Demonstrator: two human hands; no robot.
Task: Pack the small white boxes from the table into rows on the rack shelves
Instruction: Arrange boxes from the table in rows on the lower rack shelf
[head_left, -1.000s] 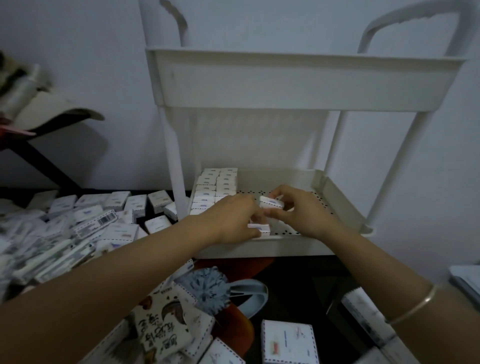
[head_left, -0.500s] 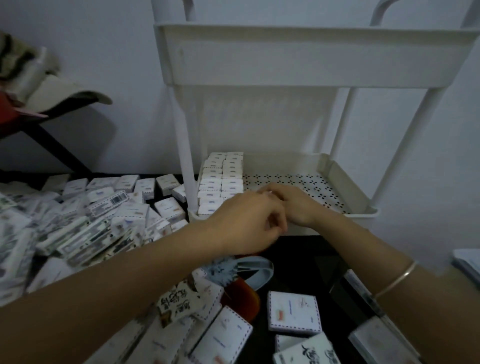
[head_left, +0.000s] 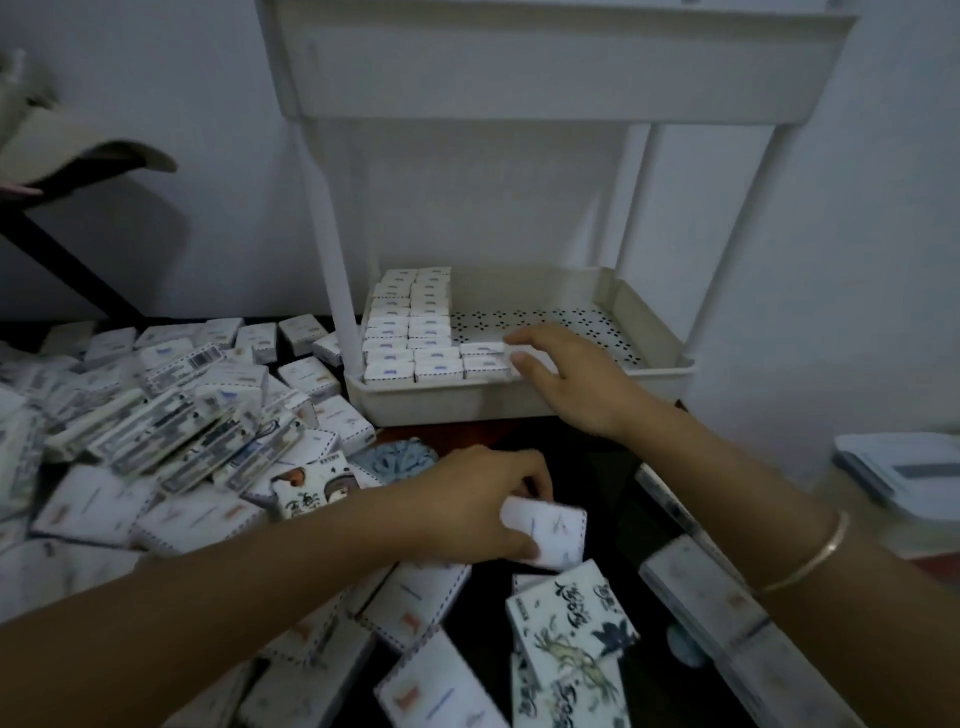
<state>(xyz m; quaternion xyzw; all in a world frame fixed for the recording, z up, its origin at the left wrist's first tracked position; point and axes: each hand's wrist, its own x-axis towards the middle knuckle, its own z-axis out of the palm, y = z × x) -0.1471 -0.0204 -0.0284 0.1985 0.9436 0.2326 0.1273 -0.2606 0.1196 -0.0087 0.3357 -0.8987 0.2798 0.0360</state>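
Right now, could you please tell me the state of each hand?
Left hand: closed on a box.
Right hand: open, touching shelved boxes.

One head-worn view looks forward and down, close over table (head_left: 597, 447) and rack (head_left: 519, 400).

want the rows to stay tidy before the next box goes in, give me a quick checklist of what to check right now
1. Grip of left hand on next box: ok, fingers curl round it above the table.
2. Bare shelf floor beside the packed rows: ok.
3. Third-row boxes flush at the front: cannot tell, their right end is covered.
4. Next slot free: not ok, right hand rests there against those boxes.
5. Next box's facing: cannot tell, blurred.
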